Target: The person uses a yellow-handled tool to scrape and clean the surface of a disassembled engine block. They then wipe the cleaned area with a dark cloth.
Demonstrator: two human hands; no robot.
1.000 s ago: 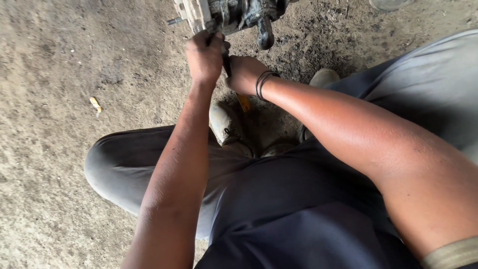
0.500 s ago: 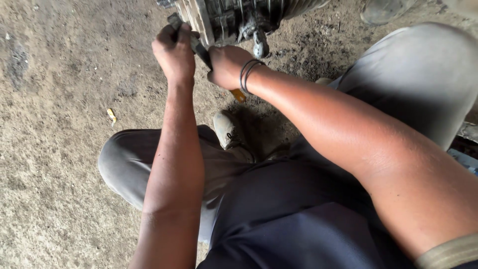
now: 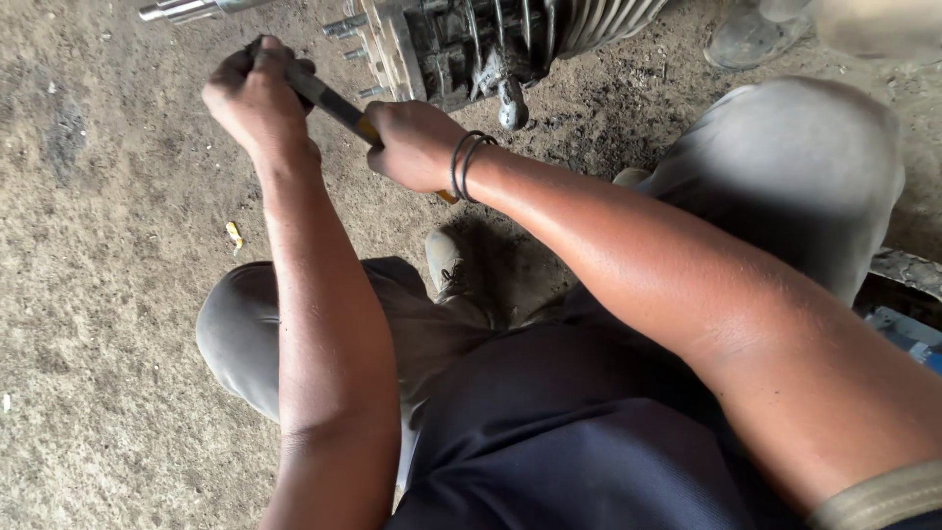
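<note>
Our left hand (image 3: pixel 257 98) and right hand (image 3: pixel 414 144) both close tightly around a dark metal tool with a yellow handle (image 3: pixel 334 102), beside a grey finned metal engine block (image 3: pixel 491 39).

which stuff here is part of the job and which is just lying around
In use:
left hand
right hand
tool gripped by both
finned engine part

Lying about:
yellow scrap on the ground
metal tube
shoe, top right

Grimy finned metal engine (image 3: pixel 510 39), rough dirt floor (image 3: pixel 108 294)
</note>
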